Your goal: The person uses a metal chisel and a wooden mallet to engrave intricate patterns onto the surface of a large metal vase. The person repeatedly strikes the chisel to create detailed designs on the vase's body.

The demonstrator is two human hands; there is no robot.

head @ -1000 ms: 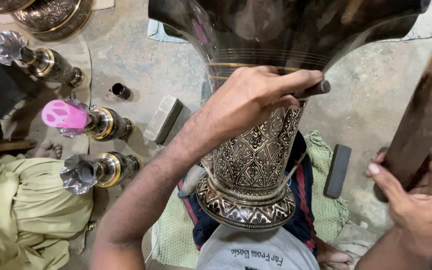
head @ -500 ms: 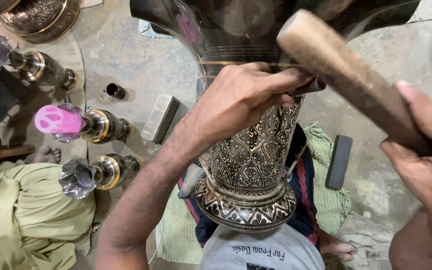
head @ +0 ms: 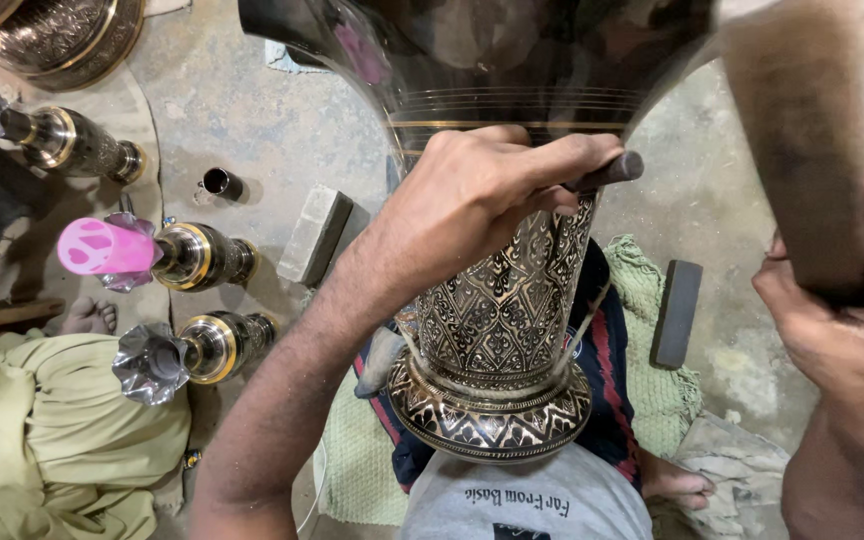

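Large engraved metal vase (head: 497,320) — held at centre, foot near the viewer, flared mouth far and up; lower body and foot are seen covered in dense black-and-gold pattern, while the upper flare is plain and polished apart from a few fine scored lines.

Left hand (head: 482,195) — closed around a dark punch or chisel (head: 607,170), the fist pressed against the vase's neck, at the upper edge of the pattern.

Right hand (head: 842,330) — gripped about a wooden mallet (head: 802,150), raised at the right, blurred, apart from the tool.

Judged state of work: lower ornament finished; the flare is left unworked.

Left of the vase, on the concrete floor (head: 252,110): three smaller vases (head: 192,255) laid flat, a small cup (head: 220,183), a grey block (head: 314,235). Right: a dark bar (head: 676,312) beside a green cloth (head: 652,350).
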